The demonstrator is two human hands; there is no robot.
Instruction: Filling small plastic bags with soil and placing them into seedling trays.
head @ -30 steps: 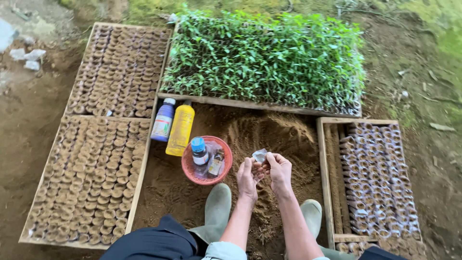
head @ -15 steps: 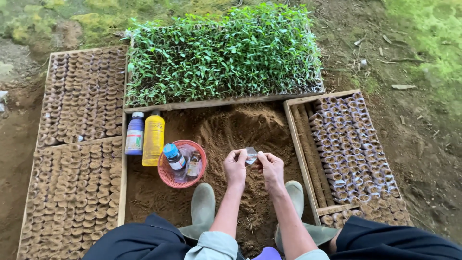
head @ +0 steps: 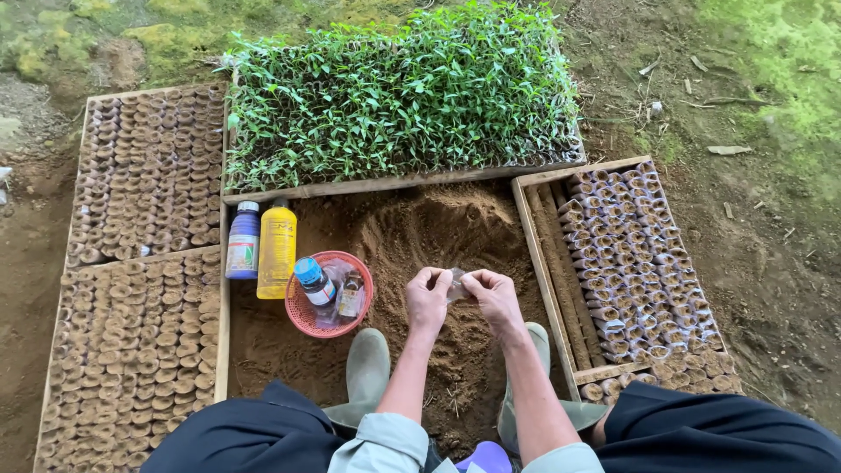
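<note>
My left hand (head: 427, 296) and my right hand (head: 492, 296) meet over a mound of brown soil (head: 429, 232), each pinching one side of a small clear plastic bag (head: 456, 285) held between them. Left of my hands stands a red mesh basket (head: 308, 317) with two small bottles in it. Beside the basket lie a yellow bottle (head: 277, 248) and a purple bottle (head: 243, 240). My green boots (head: 366, 372) rest on the soil below my hands.
A wooden tray of green seedlings (head: 399, 96) stands at the back. Wooden frames of soil-filled pots (head: 144, 289) lie on the left. A wooden frame of small plastic pots (head: 635, 254) lies on the right. Bare dirt and moss surround them.
The view has swung left and settled, so everything sits further right in the picture. Both hands stay together on the small clear bag over the soil.
</note>
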